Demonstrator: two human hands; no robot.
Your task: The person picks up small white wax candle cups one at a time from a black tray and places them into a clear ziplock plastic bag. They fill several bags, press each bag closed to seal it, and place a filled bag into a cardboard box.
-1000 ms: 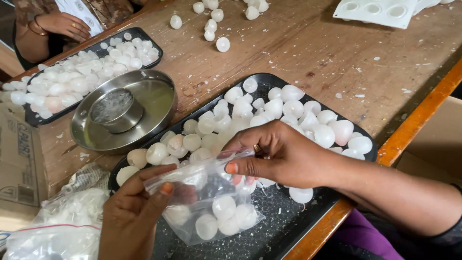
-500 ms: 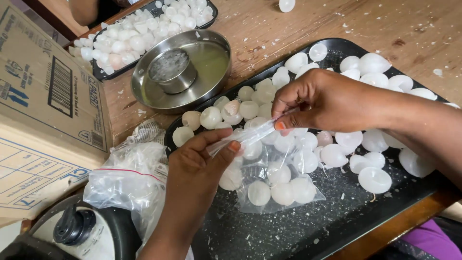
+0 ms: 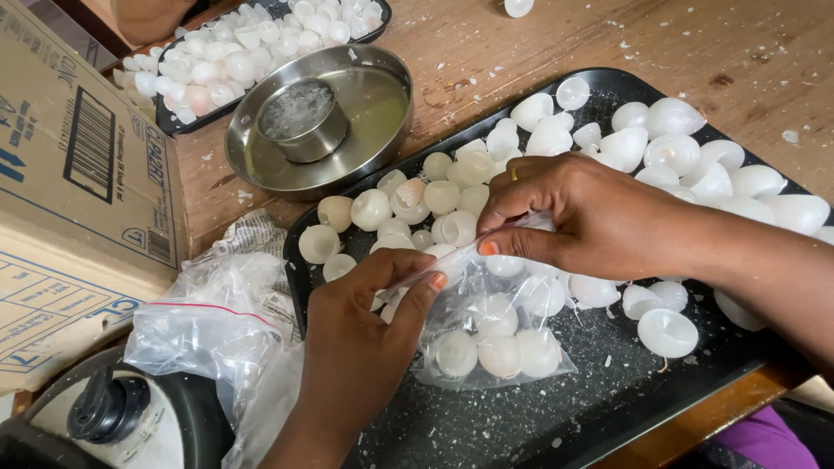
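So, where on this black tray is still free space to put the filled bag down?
Bare room lies on the black tray along its near edge, below the clear bag and between the left hand and the lone half-shell. The far half is crowded with white shells. The steel dish takes the wood beyond.

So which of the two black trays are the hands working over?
The near black tray, under both hands pinching a clear bag; the far tray sits untouched beyond the steel bowl.

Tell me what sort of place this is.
Probably a small hand-packing workshop. Black trays of white half-shells sit on a worn wooden table, a cardboard carton stands alongside, and both hands pinch a clear bag of shells.
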